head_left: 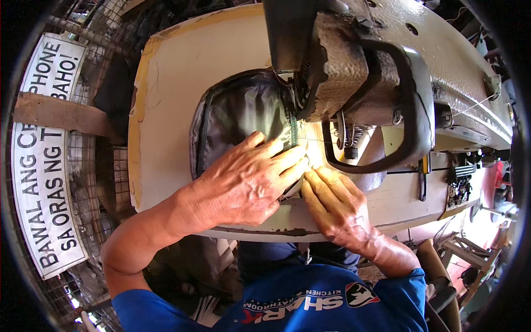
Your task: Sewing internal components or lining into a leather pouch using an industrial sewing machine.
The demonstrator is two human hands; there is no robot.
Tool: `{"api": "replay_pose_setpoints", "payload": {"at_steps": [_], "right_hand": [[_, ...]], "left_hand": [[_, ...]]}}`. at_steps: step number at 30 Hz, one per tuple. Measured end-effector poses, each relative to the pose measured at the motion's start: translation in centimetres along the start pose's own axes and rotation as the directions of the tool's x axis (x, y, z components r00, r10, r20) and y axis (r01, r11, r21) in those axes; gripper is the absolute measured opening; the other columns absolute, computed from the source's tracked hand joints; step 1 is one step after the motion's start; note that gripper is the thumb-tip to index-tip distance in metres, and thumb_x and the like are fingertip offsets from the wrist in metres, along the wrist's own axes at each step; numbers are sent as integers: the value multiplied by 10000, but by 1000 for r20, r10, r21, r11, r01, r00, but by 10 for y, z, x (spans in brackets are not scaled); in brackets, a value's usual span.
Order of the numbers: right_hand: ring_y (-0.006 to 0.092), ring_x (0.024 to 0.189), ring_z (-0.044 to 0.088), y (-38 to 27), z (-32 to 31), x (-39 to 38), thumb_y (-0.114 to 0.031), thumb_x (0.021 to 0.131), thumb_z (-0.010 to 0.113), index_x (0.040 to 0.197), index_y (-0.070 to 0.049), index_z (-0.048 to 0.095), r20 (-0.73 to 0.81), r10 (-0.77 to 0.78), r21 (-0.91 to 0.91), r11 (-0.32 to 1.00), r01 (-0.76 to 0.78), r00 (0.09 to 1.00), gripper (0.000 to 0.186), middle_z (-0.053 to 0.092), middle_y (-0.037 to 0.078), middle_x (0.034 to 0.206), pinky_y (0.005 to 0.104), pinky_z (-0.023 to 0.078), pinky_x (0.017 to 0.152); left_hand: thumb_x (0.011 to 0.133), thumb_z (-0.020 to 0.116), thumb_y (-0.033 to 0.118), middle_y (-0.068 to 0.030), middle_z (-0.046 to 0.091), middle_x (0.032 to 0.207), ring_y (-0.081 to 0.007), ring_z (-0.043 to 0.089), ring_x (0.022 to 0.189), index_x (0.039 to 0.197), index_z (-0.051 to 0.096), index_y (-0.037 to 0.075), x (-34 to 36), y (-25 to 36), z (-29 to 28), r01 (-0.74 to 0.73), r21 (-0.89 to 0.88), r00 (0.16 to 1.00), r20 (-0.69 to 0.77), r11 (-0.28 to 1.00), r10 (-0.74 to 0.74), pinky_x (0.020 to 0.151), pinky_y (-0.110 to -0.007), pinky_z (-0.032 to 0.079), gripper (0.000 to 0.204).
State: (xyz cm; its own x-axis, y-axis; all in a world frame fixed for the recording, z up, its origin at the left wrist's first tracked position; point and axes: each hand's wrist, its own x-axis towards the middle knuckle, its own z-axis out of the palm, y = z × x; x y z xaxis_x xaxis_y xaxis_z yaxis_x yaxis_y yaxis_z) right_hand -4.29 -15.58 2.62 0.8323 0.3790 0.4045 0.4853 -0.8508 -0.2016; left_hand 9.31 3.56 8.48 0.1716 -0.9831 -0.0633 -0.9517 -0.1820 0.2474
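Observation:
A dark bag [243, 113] with a shiny grey lining and a green-edged seam along its right side lies under the head of a sewing machine [337, 61]. My left hand [243, 180] spreads over the bag's near part, its fingertips at the right edge and its thumb low beside that edge. Fingers bunched together, my right hand [337, 205] pinches the same edge just right of the left fingertips. Both hands sit just on my side of the needle area, which the machine head and my fingers partly hide.
A black looped guard [409, 110] stands out from the machine above my right hand. The pale work table [171, 61] has a worn, chipped rim. To the left are wire mesh [105, 182], a wooden slat [66, 113] and a white sign [41, 205].

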Motion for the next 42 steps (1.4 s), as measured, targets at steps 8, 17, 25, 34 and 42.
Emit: {"api": "replay_pose_setpoints", "payload": {"at_steps": [8, 17, 25, 34, 42], "right_hand": [[300, 1118, 627, 3, 7, 3, -147, 745, 612, 1198, 72, 642, 15, 78, 4, 997, -78, 997, 504, 630, 237, 1301, 461, 483, 1028], [353, 1133, 618, 6, 10, -1, -206, 830, 707, 1159, 48, 661, -42, 185, 257, 952, -168, 982, 418, 654, 184, 1181, 468, 501, 1004], [366, 1077, 626, 10, 12, 3, -128, 879, 743, 1117, -9, 701, -141, 355, 467, 847, -254, 924, 270, 686, 161, 1133, 458, 499, 968], [417, 992, 568, 15, 27, 24, -164, 808, 725, 1170, 34, 647, -229, 383, 348, 891, -292, 895, 419, 632, 199, 1024, 493, 462, 902], [385, 964, 573, 14, 36, 21, -194, 825, 726, 1190, 32, 638, -208, 355, 257, 919, -299, 912, 438, 623, 181, 1002, 479, 458, 824]], "left_hand": [[798, 672, 202, -115, 540, 1441, -313, 491, 1330, 1400, 566, 91, -5, -19, 15, -8, 24, 996, -91, 1000, 10, 1148, -511, 369, 622], [749, 765, 192, -89, 580, 1348, -283, 567, 1169, 1318, 592, 79, 7, -24, -9, -63, 92, 997, -29, 994, 66, 1018, -427, 458, 605], [843, 652, 1, -141, 660, 1123, -319, 649, 1043, 1222, 650, 20, -1, -52, -29, 89, -353, 996, 26, 931, -85, 953, -418, 517, 380], [914, 745, 243, -163, 706, 1217, -268, 622, 1156, 1226, 692, 4, 1, -50, -50, 440, -630, 895, 252, 640, -367, 1065, -401, 431, 397], [946, 580, 51, -174, 654, 1269, -374, 615, 1171, 1299, 607, 8, 19, -19, -57, 102, -221, 961, 273, 970, -39, 1033, -435, 479, 357]]}}
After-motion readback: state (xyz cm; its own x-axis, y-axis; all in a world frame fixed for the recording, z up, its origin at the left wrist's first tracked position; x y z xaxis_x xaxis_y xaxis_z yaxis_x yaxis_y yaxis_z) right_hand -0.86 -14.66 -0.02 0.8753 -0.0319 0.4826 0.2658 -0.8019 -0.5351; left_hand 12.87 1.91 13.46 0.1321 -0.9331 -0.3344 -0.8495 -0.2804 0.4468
